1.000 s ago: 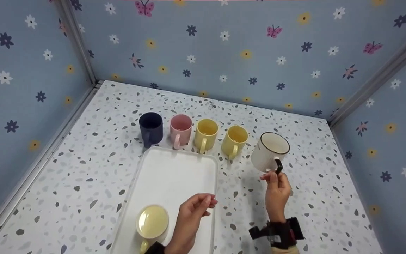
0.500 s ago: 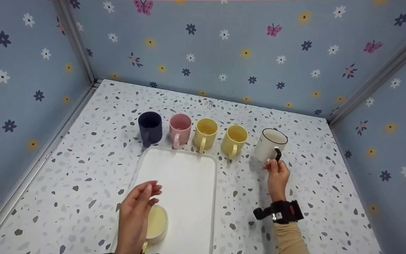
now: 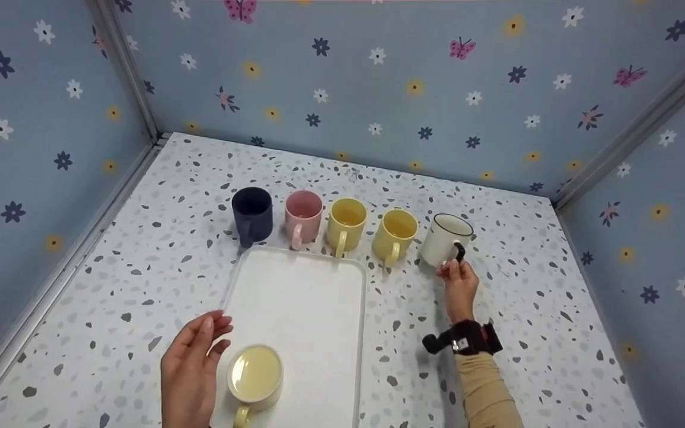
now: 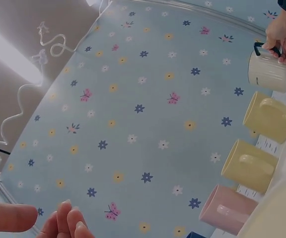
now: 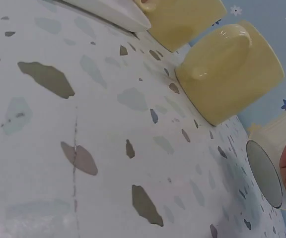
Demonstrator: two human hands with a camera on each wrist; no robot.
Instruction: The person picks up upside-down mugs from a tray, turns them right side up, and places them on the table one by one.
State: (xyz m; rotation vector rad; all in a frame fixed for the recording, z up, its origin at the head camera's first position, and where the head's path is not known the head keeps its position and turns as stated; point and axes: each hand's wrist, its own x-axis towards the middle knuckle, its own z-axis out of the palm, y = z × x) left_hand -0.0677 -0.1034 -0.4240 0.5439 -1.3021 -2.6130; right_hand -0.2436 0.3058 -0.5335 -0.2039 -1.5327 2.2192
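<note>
My right hand (image 3: pixel 460 288) grips the black handle of a white mug (image 3: pixel 446 241) with a dark rim, at the right end of a row of mugs. In the right wrist view the underside of the white mug (image 5: pixel 264 173) shows, tilted and apart from the table. A yellow mug (image 3: pixel 395 235) stands just left of it. My left hand (image 3: pixel 191 365) holds nothing, its fingers loosely bent over the left edge of a white tray (image 3: pixel 301 297). Beside that hand, on the tray, is a pale yellow mug (image 3: pixel 254 377) with its handle toward me.
Left along the row stand another yellow mug (image 3: pixel 347 224), a pink mug (image 3: pixel 304 217) and a dark blue mug (image 3: pixel 253 215), handles toward me. The speckled table (image 3: pixel 533 333) is bounded by patterned blue walls (image 3: pixel 366 77) at the back and both sides.
My right hand has carried the white mug away from me, down and slightly left, nearer the yellow mug. My left hand has swung left across the tray, passing over the pale yellow mug.
</note>
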